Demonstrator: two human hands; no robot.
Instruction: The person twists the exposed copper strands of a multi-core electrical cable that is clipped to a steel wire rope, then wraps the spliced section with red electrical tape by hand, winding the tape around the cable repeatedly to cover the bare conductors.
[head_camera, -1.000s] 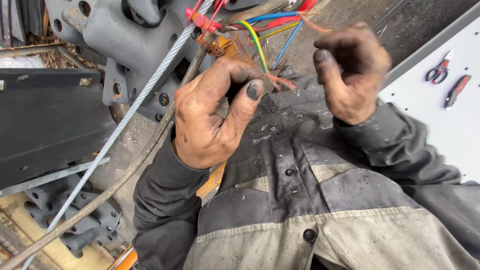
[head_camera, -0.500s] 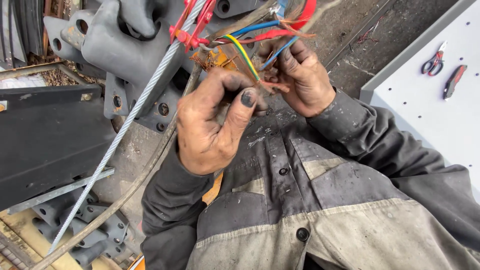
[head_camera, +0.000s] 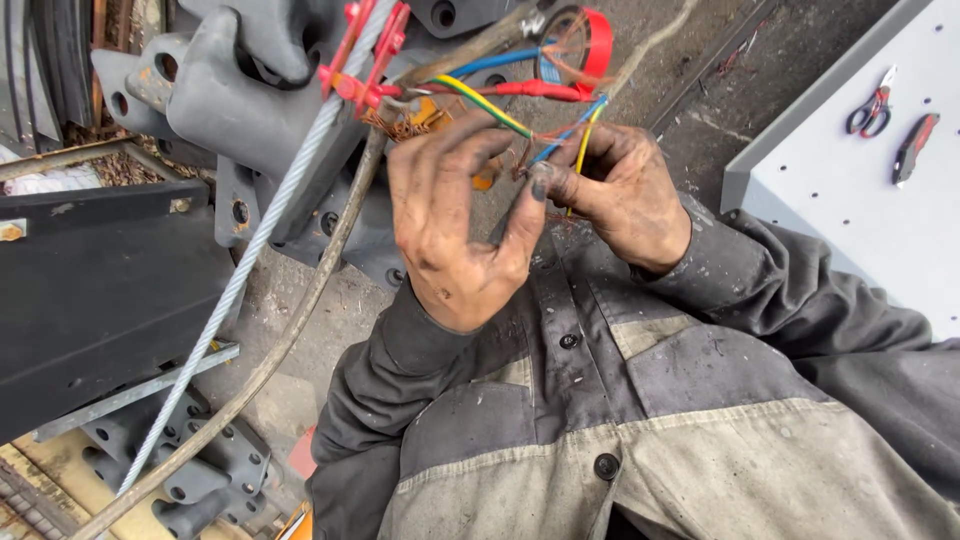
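My left hand (head_camera: 455, 215) is raised in front of my chest, grimy, fingers curled around a bundle of coloured wires (head_camera: 500, 105) with bare copper strands at their ends. My right hand (head_camera: 625, 190) meets it from the right and pinches the blue and yellow wires (head_camera: 580, 135) between its fingertips. A yellow-green wire runs over my left fingers. Red wires and a roll of red tape (head_camera: 590, 45) sit just above both hands. The wires come out of a thick dirty cable (head_camera: 310, 300) that slopes down to the lower left.
A grey cast metal part (head_camera: 235, 100) with a red clip (head_camera: 360, 60) stands at the upper left; a steel wire rope (head_camera: 230, 280) runs along it. A black metal block (head_camera: 90, 290) lies left. Scissors (head_camera: 868, 105) and a utility knife (head_camera: 915, 145) rest on a white panel (head_camera: 880, 230) at right.
My right hand came down and in from the upper right to join my left hand at the wire ends. The view shifted, so both hands sit lower in it.
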